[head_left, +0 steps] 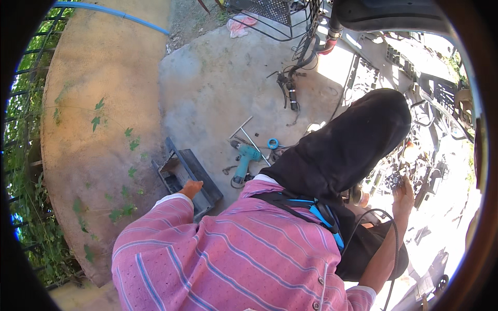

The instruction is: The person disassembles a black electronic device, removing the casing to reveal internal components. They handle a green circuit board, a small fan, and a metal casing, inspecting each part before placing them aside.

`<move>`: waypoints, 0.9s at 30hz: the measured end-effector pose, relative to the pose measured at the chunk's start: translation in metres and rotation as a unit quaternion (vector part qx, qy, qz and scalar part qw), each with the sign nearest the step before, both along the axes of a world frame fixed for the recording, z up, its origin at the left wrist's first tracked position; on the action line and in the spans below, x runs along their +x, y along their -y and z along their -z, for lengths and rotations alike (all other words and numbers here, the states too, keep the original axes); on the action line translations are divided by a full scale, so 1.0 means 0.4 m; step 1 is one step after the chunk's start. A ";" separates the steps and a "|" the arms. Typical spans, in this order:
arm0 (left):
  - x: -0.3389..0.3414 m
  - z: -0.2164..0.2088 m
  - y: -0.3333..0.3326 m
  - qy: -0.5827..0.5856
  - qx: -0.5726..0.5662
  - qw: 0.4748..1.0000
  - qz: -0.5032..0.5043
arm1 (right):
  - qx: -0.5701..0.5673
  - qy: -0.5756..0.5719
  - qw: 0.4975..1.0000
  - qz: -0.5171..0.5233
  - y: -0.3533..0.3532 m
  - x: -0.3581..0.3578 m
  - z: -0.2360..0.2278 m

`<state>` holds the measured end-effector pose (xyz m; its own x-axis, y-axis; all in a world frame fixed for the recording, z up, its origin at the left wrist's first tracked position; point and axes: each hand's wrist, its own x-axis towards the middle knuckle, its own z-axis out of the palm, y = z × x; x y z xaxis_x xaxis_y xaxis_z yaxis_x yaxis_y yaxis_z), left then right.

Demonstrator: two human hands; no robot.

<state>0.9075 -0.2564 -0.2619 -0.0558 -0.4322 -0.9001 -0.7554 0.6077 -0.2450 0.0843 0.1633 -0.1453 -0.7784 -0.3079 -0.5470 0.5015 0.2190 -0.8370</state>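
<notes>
A: In the head view, what is the left hand (192, 188) doing?

B: It's closed on the dark tray (203, 175), an open, long-sided box tilted on the ground directly under that grip.

A: And what lies around it?

B: To the right of the grip and a little farther out, a teal power drill (246, 159) lies on the concrete. Just beside the drill, a T-shaped metal bar (252, 139) runs slantwise, and a blue ring (273, 143) sits past it. Well beyond the grip, up and to the right, is a handlebar piece with a lever (292, 97). Leafy vines (128, 132) trail over the tan surface to the grip's left.

A: The right hand (403, 196)?

B: It's well apart from the tray, fingers pointing away from the body at the near edge of a cluttered heap of parts (412, 163). Whether it grasps anything there, I can't tell; glare and clutter hide the fingertips. A black cord (395, 233) loops beside that forearm.
</notes>
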 end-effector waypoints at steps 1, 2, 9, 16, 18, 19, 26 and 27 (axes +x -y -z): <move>-0.009 0.014 0.007 0.025 0.027 0.999 -0.035 | 0.009 -0.005 1.000 -0.009 -0.021 -0.005 0.022; 0.001 -0.003 0.017 -0.016 0.030 0.998 0.061 | 0.017 -0.009 1.000 -0.018 -0.040 -0.008 0.050; -0.137 0.037 0.024 -0.078 -0.067 0.639 -0.762 | 0.065 0.053 0.992 0.094 0.010 0.012 0.016; -0.212 0.060 0.046 -0.069 -0.028 0.706 -0.704 | 0.081 0.064 0.982 0.158 -0.046 0.092 -0.016; -0.227 0.060 0.055 -0.068 -0.018 0.716 -0.694 | 0.090 0.065 0.980 0.167 -0.061 0.111 -0.021; -0.231 0.064 0.054 -0.065 -0.011 0.721 -0.690 | 0.094 0.063 0.980 0.166 -0.063 0.120 -0.031; -0.242 0.072 0.082 -0.072 0.015 0.738 -0.671 | 0.115 0.071 0.979 0.153 -0.059 0.143 -0.017; -0.240 0.067 0.089 -0.071 0.016 0.740 -0.669 | 0.117 0.076 0.978 0.158 -0.044 0.153 -0.031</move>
